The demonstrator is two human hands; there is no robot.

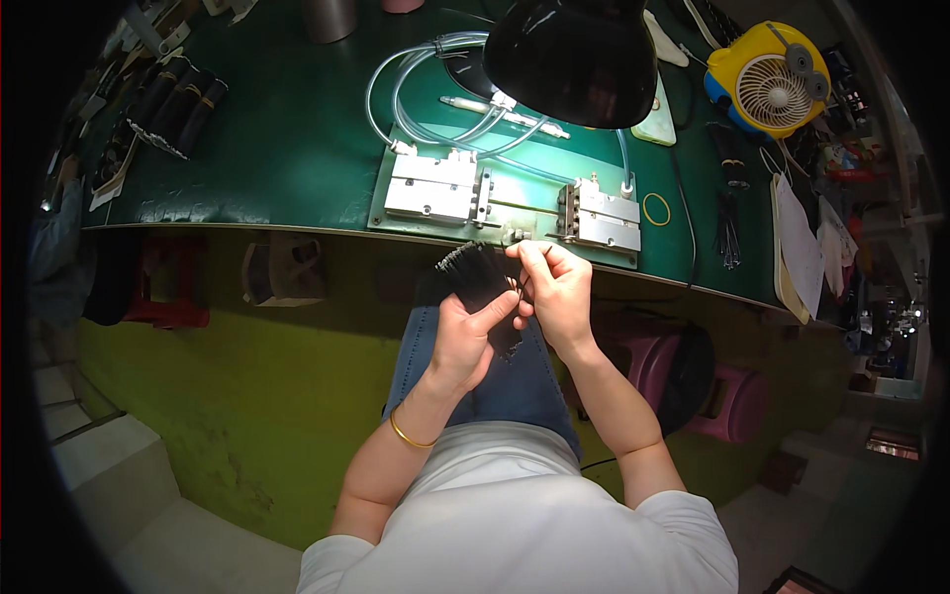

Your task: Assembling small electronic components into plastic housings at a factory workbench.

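Note:
My left hand (463,337) is closed round a fanned-out bundle of thin black wires (477,269), whose pale tips point up toward the table edge. Against the right side of that bundle, my right hand (560,292) pinches a thin black wire between thumb and forefinger; most of the wire is hidden by the fingers. Both hands are over my lap, just off the front edge of the green table (267,178). Right beyond them lies a metal plate carrying a left silver block (431,185) and a right silver block (608,218), joined by rods.
A black lamp (574,59) overhangs the plate. Clear hoses (401,94) loop behind it. A yellow fan (772,84), a rubber band (656,209) and loose black wires (728,228) are on the right. Tied black bundles (178,104) lie far left. Pink stools (737,401) stand below the table.

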